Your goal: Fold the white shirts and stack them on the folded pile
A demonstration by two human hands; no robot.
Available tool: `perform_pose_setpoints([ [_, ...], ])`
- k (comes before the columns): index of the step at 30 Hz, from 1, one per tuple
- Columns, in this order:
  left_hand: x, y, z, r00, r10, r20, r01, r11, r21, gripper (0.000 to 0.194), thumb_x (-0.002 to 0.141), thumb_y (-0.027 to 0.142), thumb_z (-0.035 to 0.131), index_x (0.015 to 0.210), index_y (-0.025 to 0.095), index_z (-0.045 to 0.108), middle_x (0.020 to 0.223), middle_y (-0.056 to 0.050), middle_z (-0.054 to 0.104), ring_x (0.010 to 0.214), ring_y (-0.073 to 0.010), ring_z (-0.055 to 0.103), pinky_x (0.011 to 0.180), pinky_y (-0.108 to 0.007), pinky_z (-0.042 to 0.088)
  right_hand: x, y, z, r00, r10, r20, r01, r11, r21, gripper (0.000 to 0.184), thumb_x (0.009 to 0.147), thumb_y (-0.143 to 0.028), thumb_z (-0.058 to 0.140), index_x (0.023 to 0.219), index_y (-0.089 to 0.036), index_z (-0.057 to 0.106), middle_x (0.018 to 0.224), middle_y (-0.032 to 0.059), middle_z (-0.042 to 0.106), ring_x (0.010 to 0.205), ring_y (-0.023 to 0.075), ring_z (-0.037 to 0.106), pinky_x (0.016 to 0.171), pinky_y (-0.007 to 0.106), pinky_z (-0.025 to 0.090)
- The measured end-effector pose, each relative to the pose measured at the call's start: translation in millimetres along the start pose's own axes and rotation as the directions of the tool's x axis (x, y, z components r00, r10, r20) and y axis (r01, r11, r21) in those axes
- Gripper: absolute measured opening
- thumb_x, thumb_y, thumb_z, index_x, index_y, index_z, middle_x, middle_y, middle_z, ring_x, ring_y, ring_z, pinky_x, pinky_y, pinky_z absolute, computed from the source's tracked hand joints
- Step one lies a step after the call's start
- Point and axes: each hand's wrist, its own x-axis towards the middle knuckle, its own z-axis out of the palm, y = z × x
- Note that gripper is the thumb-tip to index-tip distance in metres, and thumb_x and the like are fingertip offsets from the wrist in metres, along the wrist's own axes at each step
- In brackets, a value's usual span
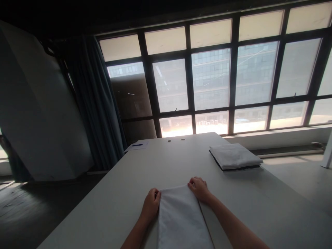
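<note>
A white folded cloth [183, 218] lies flat on the white table [124, 207], its near end running out of the bottom of the view. My left hand [151, 203] grips its far left corner, fingers curled at the edge. At the far right corner, my right hand [199, 188] pinches the cloth between thumb and fingers. A thin dark line shows along the cloth's right edge, below my right wrist. Farther off to the right rests a stack of folded white cloths [234, 156] with a dark layer at its bottom.
Paper [141, 146] with a dark pen [137, 145] on it lies at the table's far left corner. Two round grommets [169, 140] sit near the far edge. Beyond are windows [211, 79], a dark blue curtain [97, 103] and a pale pillar [52, 103].
</note>
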Motion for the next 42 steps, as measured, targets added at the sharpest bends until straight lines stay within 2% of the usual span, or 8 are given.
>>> perform_pose_setpoints([
  [8,-14.3,46.6,-17.6,0.945,0.308,-0.109,-0.293,0.947,0.131,0.022,0.094,0.028,0.046,0.107,0.02,0.062,0.111,-0.01,0.064,0.108,-0.0263,0.059,0.101,-0.044,0.045,-12.2,-14.7,2.0,0.993,-0.083,-0.081,0.07,0.986,-0.152,0.017,0.091,-0.022,0.056,0.104,-0.021,0.066,0.115,0.0079,0.063,0.112,0.0244,0.052,0.096,0.035,0.034],
  [11,-36.1,82.9,-21.1,0.829,0.543,0.134,-0.558,0.82,0.129,0.03,0.094,0.026,0.051,0.122,0.025,0.062,0.127,-0.009,0.064,0.118,-0.0245,0.058,0.107,-0.043,0.043,-15.4,-20.4,3.7,0.987,-0.134,-0.088,0.116,0.976,-0.184,0.018,0.095,-0.018,0.051,0.102,-0.022,0.067,0.112,0.0078,0.063,0.111,0.0234,0.053,0.097,0.034,0.035],
  [15,-60.3,100.7,-3.5,0.73,0.485,0.481,-0.585,0.808,0.072,0.064,0.094,0.05,0.057,0.153,0.035,0.038,0.161,-0.005,0.037,0.147,-0.0297,0.034,0.124,-0.052,0.025,-16.3,-19.1,2.6,0.987,-0.125,-0.105,0.103,0.976,-0.192,0.019,0.096,-0.02,0.049,0.097,-0.019,0.068,0.109,0.0106,0.063,0.107,0.0248,0.054,0.094,0.036,0.039],
  [22,-51.5,75.0,16.2,0.832,0.254,0.493,-0.415,0.875,0.25,0.071,0.098,0.065,0.037,0.159,0.034,0.018,0.167,-0.003,0.013,0.154,-0.0333,0.013,0.124,-0.063,0.011,-32.2,-29.8,13.1,0.963,-0.268,-0.032,0.265,0.96,-0.09,0.043,0.085,-0.006,0.039,0.116,-0.02,0.066,0.126,0.0073,0.064,0.119,0.0171,0.056,0.107,0.029,0.038],
  [29,-45.5,42.9,1.8,0.858,0.206,0.47,-0.385,0.863,0.326,0.075,0.099,0.066,0.033,0.159,0.025,0.02,0.166,-0.005,0.015,0.154,-0.0289,0.017,0.126,-0.052,0.018,-45.2,-20.2,19.1,0.892,-0.377,0.25,0.401,0.914,-0.052,0.062,0.103,-0.045,0.034,0.158,-0.019,0.031,0.164,0.0088,0.021,0.153,0.0303,0.016,0.124,0.054,0.011],
  [34,-52.2,0.1,-14.6,0.884,0.203,0.42,-0.376,0.843,0.385,0.073,0.097,0.068,0.038,0.157,0.028,0.026,0.165,-0.006,0.021,0.152,-0.0334,0.021,0.123,-0.054,0.026,-61.2,11.3,-2.3,0.883,-0.398,0.248,0.415,0.909,-0.022,0.063,0.105,-0.051,0.029,0.159,-0.019,0.029,0.163,0.0103,0.025,0.152,0.0289,0.021,0.125,0.053,0.012],
  [38,-58.6,-7.3,-30.7,0.9,0.362,0.244,-0.433,0.808,0.399,0.056,0.099,0.054,0.048,0.15,0.032,0.045,0.16,-0.005,0.039,0.148,-0.0324,0.033,0.118,-0.052,0.036,-84.6,17.7,-22.0,0.901,-0.417,0.121,0.413,0.909,0.051,0.055,0.101,-0.041,0.043,0.152,-0.023,0.042,0.16,0.0098,0.035,0.146,0.0253,0.034,0.121,0.044,0.027],
  [42,-69.4,22.8,-43.9,0.783,0.601,0.161,-0.62,0.736,0.27,0.025,0.099,0.038,0.053,0.118,0.03,0.067,0.142,-0.006,0.058,0.133,-0.0252,0.051,0.109,-0.04,0.045,-98.6,1.3,-25.2,0.84,-0.539,-0.057,0.542,0.831,0.122,0.022,0.095,-0.025,0.044,0.099,-0.02,0.065,0.114,0.0098,0.065,0.106,0.0197,0.058,0.094,0.034,0.046],
])
